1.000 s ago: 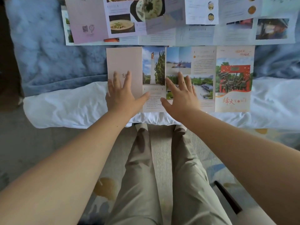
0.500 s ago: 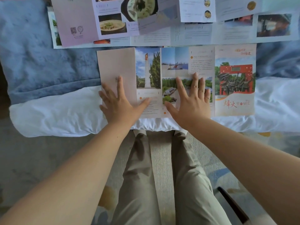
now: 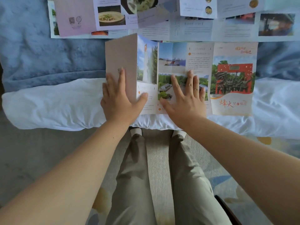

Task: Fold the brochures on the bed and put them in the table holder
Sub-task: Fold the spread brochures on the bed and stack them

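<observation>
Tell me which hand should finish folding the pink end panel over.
Left. The left hand rests on the pink panel, which stands raised at its crease; the right hand lies flat, pinning the middle panels.

Soft even daylight; wide-angle bending, edges slightly blurred.
</observation>
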The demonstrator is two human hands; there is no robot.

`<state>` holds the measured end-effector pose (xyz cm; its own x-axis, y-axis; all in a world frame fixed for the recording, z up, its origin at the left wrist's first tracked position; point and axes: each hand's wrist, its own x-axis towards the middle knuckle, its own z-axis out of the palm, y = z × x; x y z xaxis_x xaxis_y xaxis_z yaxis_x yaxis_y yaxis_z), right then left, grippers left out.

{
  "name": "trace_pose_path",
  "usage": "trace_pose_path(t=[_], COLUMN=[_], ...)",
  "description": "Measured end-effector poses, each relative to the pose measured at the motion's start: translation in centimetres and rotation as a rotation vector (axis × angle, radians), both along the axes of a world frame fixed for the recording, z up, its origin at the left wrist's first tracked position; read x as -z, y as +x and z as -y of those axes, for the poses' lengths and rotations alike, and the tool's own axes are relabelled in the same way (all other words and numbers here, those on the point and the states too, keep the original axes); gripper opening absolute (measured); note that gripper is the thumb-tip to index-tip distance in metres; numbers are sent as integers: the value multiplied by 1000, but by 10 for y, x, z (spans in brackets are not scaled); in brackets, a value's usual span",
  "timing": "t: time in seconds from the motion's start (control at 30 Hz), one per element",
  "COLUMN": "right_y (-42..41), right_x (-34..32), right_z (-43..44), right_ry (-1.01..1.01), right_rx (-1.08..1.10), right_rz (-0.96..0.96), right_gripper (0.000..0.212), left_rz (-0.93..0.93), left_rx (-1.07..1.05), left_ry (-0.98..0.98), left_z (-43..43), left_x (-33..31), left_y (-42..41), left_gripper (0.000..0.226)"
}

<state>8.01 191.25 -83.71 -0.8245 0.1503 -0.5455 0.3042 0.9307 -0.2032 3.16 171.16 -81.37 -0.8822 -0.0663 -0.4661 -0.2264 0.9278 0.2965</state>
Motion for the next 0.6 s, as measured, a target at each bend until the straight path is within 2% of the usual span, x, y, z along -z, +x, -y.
trace_pose_path(t=[0.2,0.33,0.6], right_y=[10,12,13], right_x=[0,-5,-12], right_z=[-7,-17,-27], right_ry=[18,39,-62], right_rx=[-91,-116,-144], right_rz=[-14,4,-5], right_gripper=[82,83,76], left_rz=[-102,-74,-53], left_rx=[78,119,150], left_ry=[122,165,169], left_z=[-18,-27,-34], left_x=[-14,-16,-16], left_y=[12,19,29], left_gripper=[94,92,89])
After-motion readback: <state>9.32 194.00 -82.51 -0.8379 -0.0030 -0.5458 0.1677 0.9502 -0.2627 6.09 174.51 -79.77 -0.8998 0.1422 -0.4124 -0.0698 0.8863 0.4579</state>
